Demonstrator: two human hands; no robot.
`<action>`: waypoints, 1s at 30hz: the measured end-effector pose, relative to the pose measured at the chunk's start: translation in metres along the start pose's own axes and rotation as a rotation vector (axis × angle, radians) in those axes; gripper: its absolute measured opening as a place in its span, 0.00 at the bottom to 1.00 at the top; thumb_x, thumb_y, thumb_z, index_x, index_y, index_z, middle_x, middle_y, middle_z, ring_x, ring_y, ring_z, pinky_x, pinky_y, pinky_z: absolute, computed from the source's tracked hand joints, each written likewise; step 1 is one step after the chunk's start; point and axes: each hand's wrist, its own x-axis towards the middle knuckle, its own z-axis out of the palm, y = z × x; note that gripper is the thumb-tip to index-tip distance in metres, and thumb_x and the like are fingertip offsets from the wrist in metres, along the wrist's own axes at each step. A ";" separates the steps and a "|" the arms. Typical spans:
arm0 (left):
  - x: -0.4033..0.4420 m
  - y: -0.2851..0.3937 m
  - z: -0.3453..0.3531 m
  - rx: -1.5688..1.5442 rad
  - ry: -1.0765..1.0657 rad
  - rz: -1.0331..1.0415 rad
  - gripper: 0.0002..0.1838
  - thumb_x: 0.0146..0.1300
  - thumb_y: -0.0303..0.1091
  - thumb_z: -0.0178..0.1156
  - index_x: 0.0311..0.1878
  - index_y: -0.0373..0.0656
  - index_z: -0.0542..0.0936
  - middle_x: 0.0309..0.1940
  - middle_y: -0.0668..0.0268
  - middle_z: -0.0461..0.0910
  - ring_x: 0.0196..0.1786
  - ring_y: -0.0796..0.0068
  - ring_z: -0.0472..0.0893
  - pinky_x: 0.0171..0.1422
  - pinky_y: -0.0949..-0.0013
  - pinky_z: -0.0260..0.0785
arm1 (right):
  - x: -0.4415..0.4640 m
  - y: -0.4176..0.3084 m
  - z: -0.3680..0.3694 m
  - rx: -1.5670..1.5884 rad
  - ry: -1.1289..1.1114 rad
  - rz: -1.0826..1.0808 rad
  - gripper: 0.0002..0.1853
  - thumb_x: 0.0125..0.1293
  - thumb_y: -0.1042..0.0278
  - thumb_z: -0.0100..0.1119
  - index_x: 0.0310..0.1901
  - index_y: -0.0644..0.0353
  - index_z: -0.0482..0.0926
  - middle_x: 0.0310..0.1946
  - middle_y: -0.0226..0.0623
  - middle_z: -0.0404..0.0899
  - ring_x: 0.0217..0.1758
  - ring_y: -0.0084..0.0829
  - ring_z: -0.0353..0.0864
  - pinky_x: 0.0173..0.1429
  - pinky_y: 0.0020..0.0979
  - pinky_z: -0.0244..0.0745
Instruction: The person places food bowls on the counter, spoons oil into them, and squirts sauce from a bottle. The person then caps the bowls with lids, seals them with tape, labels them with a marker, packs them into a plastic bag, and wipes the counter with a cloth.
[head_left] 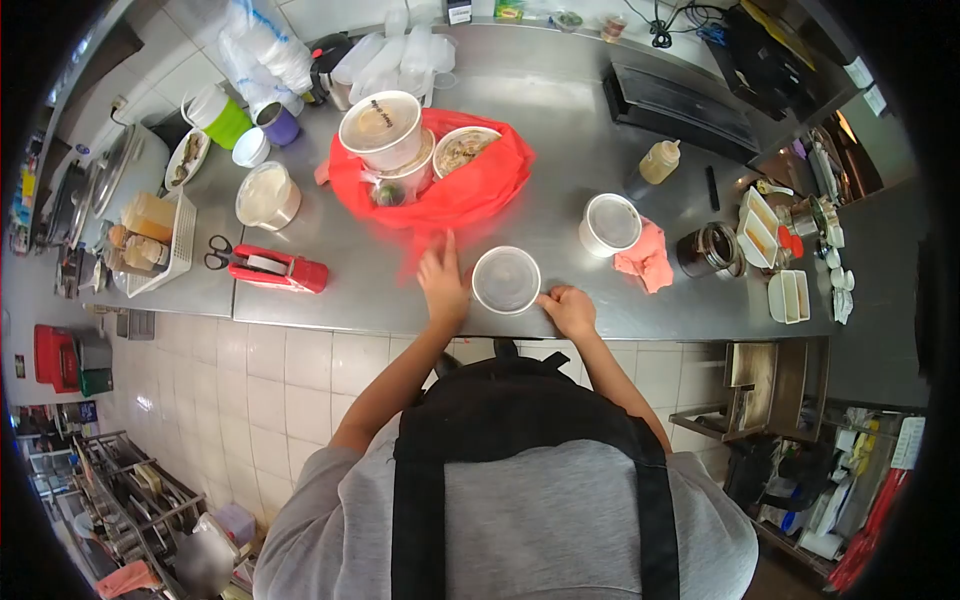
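Note:
A round white takeaway bowl (506,281) with a clear, cloudy lid stands at the counter's front edge, between my hands. My left hand (443,280) is at its left side, fingers stretched toward the red plastic bag's trailing handle, holding nothing visible. On the bowl's right, my right hand (570,309) has its fingers curled in and its thumb tip at the rim. Beyond them the red plastic bag (430,212) lies spread open around several lidded tubs, with a stacked tub (380,130) on top and a bowl (465,150) beside it.
Left on the steel counter are a red tape dispenser (280,269), scissors (217,252), a tub of pale contents (268,196) and a white basket (180,240). To the right are another lidded bowl (610,224), a pink cloth (648,258), a sauce bottle (655,165) and a dark jar (707,250).

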 end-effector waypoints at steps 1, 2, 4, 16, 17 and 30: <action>0.005 0.002 -0.009 -0.064 -0.048 -0.019 0.30 0.70 0.42 0.54 0.69 0.33 0.64 0.62 0.48 0.70 0.63 0.47 0.69 0.67 0.49 0.58 | 0.001 -0.002 -0.003 -0.009 -0.009 0.005 0.27 0.57 0.41 0.64 0.19 0.60 0.75 0.16 0.43 0.75 0.23 0.46 0.75 0.32 0.45 0.68; 0.008 0.004 -0.015 -0.309 -0.163 -0.151 0.28 0.71 0.44 0.52 0.67 0.34 0.67 0.61 0.47 0.71 0.62 0.47 0.71 0.66 0.51 0.60 | 0.000 -0.003 -0.005 -0.020 -0.024 0.012 0.27 0.57 0.41 0.64 0.20 0.60 0.75 0.17 0.43 0.75 0.23 0.46 0.76 0.32 0.45 0.68; 0.010 0.007 -0.026 -0.793 -0.387 -0.431 0.27 0.74 0.49 0.46 0.63 0.35 0.72 0.58 0.44 0.74 0.61 0.46 0.74 0.64 0.54 0.63 | -0.001 -0.005 -0.006 -0.019 -0.019 0.017 0.27 0.57 0.40 0.64 0.20 0.60 0.75 0.17 0.43 0.75 0.24 0.46 0.76 0.32 0.45 0.68; -0.020 0.047 -0.043 -0.706 -0.519 -0.194 0.25 0.76 0.47 0.42 0.63 0.36 0.62 0.57 0.43 0.72 0.61 0.48 0.73 0.65 0.56 0.62 | 0.003 0.005 0.001 0.005 -0.006 0.045 0.20 0.57 0.47 0.64 0.22 0.57 0.78 0.21 0.44 0.79 0.29 0.46 0.80 0.35 0.45 0.71; -0.021 0.047 -0.042 -0.752 -0.526 -0.205 0.24 0.76 0.46 0.41 0.63 0.36 0.62 0.55 0.44 0.72 0.60 0.50 0.73 0.65 0.57 0.61 | 0.002 0.004 -0.001 0.015 -0.010 0.051 0.19 0.57 0.48 0.64 0.22 0.57 0.78 0.21 0.44 0.79 0.29 0.46 0.80 0.35 0.45 0.71; -0.017 0.018 -0.032 -1.462 -0.640 -0.624 0.26 0.65 0.43 0.61 0.61 0.48 0.64 0.49 0.65 0.73 0.55 0.73 0.72 0.56 0.63 0.69 | 0.008 0.010 -0.019 0.138 -0.171 -0.069 0.23 0.54 0.41 0.67 0.28 0.57 0.77 0.21 0.38 0.78 0.27 0.37 0.78 0.34 0.39 0.70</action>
